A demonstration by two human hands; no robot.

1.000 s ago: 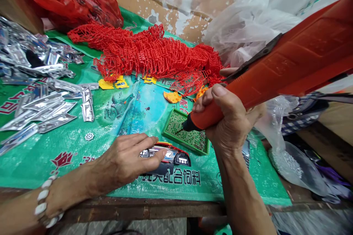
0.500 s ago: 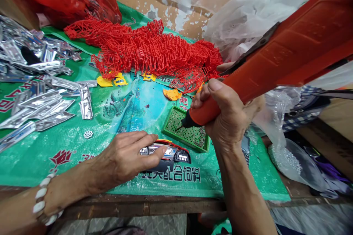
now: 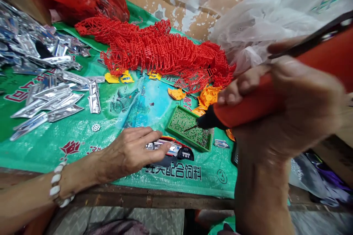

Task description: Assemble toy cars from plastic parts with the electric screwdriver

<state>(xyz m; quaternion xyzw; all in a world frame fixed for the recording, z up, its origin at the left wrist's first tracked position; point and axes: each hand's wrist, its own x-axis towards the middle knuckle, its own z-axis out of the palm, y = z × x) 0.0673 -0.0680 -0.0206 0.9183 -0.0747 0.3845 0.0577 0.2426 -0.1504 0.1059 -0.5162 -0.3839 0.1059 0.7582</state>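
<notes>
"Red-orange plastic power driver: where?"
"Wrapped in the right hand, bit over the green rectangular tray; a steady wrist should help"
"Left hand?"
"Spread across the black-and-silver plastic assembly; whether pinching, hard to tell"

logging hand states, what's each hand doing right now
Left hand: resting on the black-and-silver piece; whether it grips cannot be told.
Right hand: closed around the red-orange power tool.

I see green sheeting over a seemingly wooden bench, red frames behind the green tray, silver strips left of it.
</notes>
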